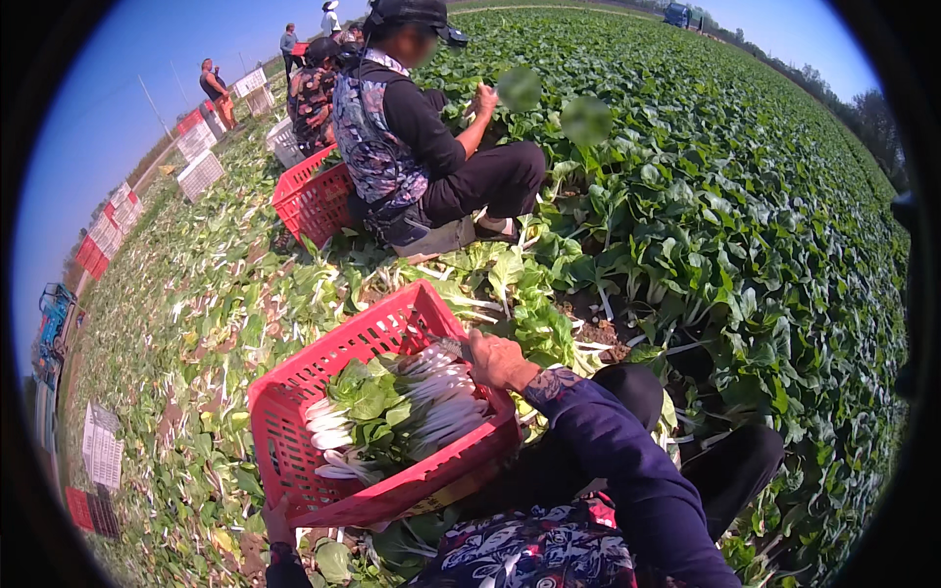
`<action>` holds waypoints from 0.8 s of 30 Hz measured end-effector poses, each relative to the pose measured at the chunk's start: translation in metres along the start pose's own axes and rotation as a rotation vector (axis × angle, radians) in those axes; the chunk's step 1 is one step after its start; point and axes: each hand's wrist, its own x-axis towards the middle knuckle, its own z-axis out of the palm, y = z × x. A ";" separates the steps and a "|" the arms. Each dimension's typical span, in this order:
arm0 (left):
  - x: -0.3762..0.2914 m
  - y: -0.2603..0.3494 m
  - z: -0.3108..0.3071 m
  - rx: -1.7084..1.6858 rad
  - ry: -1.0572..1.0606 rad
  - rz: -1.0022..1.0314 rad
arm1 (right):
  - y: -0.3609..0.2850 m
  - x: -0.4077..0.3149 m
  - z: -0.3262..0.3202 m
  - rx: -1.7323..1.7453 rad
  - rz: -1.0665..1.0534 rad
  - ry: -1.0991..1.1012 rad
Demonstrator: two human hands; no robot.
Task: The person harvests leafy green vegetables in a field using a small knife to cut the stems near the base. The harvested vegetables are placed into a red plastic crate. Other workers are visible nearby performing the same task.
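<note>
A red plastic crate point(382, 491) with slotted walls sits tilted in front of me. Inside it, white-stemmed leafy greens point(445, 393) lie in rows, some with stems towards the left wall and leaves in the middle. My left hand point(279, 523) grips the crate's near left corner, partly hidden by the wall. On the opposite side, my right hand point(500, 360) is closed over the right rim. Beside its fingers a grey, flat, blade-like piece point(457, 347) shows; whether the hand also holds it is unclear.
Ahead, a co-worker point(397, 140) sits at the edge of the standing greens point(662, 191), another red crate point(316, 195) behind them. Cut leaves point(198, 353) litter the ground to the left. White crates point(200, 175), more people point(217, 92) and a blue vehicle point(53, 331) are farther off.
</note>
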 end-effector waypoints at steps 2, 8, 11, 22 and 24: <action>0.000 0.003 0.000 0.002 0.009 -0.037 | 0.004 0.002 0.002 0.079 -0.020 0.058; -0.008 -0.003 0.029 0.075 -0.088 -0.101 | 0.029 0.028 -0.033 0.126 -0.107 0.004; -0.021 -0.019 0.073 0.188 -0.167 -0.232 | 0.062 0.032 -0.070 0.092 -0.156 0.055; -0.002 -0.018 0.325 0.623 -0.822 -0.274 | 0.272 -0.091 -0.201 0.056 0.406 0.644; -0.001 -0.011 0.363 0.678 -0.912 -0.209 | 0.282 -0.152 -0.217 -0.144 0.357 0.503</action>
